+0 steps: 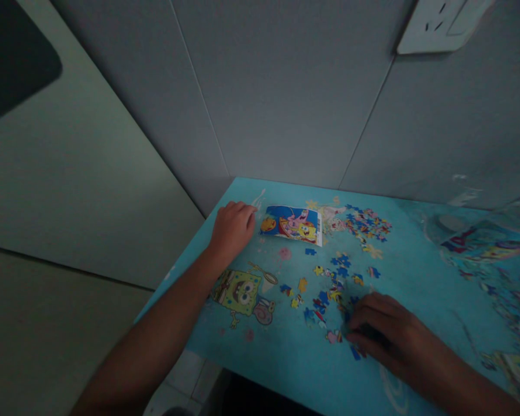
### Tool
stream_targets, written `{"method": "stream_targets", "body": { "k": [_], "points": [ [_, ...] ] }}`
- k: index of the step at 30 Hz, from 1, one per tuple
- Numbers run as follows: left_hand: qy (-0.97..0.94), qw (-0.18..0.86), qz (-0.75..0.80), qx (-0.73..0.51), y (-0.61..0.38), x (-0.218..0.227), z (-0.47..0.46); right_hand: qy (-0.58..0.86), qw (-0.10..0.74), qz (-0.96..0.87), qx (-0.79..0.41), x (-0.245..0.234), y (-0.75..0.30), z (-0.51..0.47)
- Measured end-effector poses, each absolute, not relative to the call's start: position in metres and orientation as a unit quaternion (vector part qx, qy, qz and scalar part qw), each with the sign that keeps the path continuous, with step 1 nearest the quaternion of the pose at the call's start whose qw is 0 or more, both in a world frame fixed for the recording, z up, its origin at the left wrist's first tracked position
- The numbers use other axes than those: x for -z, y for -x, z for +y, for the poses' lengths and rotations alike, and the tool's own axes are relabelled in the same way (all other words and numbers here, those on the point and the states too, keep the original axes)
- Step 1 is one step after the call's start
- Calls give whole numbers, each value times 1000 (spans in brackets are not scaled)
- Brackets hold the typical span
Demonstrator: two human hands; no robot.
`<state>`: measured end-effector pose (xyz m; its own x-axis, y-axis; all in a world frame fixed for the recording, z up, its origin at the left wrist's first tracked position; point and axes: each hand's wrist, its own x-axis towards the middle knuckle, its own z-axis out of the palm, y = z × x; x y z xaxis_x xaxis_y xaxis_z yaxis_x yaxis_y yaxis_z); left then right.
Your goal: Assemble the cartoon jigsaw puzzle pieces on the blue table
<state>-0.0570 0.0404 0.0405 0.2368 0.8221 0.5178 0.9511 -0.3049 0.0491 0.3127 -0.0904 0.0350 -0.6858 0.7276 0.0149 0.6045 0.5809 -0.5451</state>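
My left hand [233,226] bends by the card [292,224], right hand [381,329] over pieces [323,298]; can't tell if pinching. Farther right, clear plastic [481,236] shows colors.

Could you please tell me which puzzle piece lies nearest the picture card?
The lone blue puzzle piece just below the picture card; other pieces lie farther away.

I count one left hand [234,225] and one right hand [392,325], one desk [294,358], one picture card [291,224] and one wall socket [444,26]. The jigsaw pieces [343,260] run to dozens, too small for me to number exactly.
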Motion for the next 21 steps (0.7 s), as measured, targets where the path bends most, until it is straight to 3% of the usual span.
{"method": "stream_targets", "body": {
  "k": [21],
  "points": [
    [827,42,-512,230,33,-31,32,392,140,-883,-217,-32,-312,-89]
  ]
}}
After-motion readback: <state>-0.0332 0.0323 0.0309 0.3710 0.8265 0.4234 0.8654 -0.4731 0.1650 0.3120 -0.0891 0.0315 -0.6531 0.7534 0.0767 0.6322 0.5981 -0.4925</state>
